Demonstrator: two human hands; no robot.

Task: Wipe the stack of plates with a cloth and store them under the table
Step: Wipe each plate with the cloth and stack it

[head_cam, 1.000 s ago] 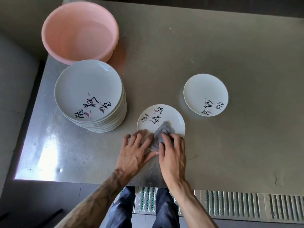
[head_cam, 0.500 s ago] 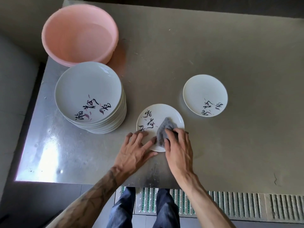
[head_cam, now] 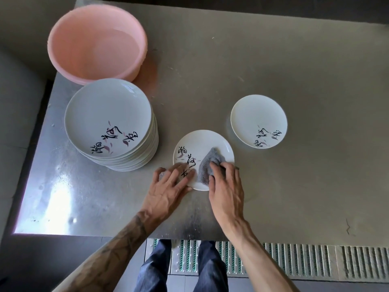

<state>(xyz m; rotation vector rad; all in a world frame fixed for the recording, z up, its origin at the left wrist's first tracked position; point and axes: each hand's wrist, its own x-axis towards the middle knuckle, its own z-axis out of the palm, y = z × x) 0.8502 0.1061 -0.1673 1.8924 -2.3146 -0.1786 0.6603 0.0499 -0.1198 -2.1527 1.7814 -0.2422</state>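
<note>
Cloth [head_cam: 207,165] on plate [head_cam: 202,140] — gripped in R hand [head_cam: 226,192] fingers [head_cam: 219,173]; L hand [head_cam: 166,190] presses rim.

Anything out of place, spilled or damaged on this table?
Only the pink basin: its rim juts past the table's left edge, behind the plate stack. No spill or breakage shows.

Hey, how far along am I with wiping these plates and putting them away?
Early on. Likely done: one lone plate set aside on the right. In hand: your right hand grips the grey cloth on the near plate while your left hand steadies its rim. Left: the tall stack of plates by the pink basin looks untouched, and storing them under the table; that space is out of view.
</note>
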